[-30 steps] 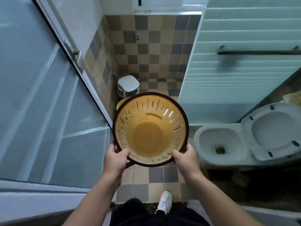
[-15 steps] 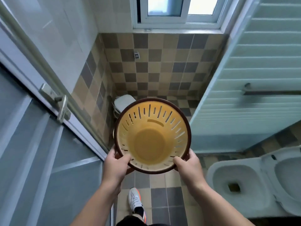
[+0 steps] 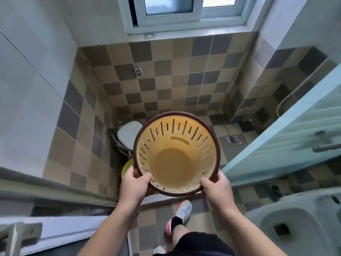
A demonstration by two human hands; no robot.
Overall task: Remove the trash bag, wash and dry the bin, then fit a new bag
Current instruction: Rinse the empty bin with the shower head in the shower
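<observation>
Head view: both hands grip round, slotted yellow plastic bin (image 3: 175, 159)

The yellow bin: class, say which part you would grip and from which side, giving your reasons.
Probably the dark rim, from the near side, one hand either flank, as the left hand and right hand grip the bin now. The round rim gives fingers an edge; the slotted wall tapers and looks likelier to slip.
</observation>
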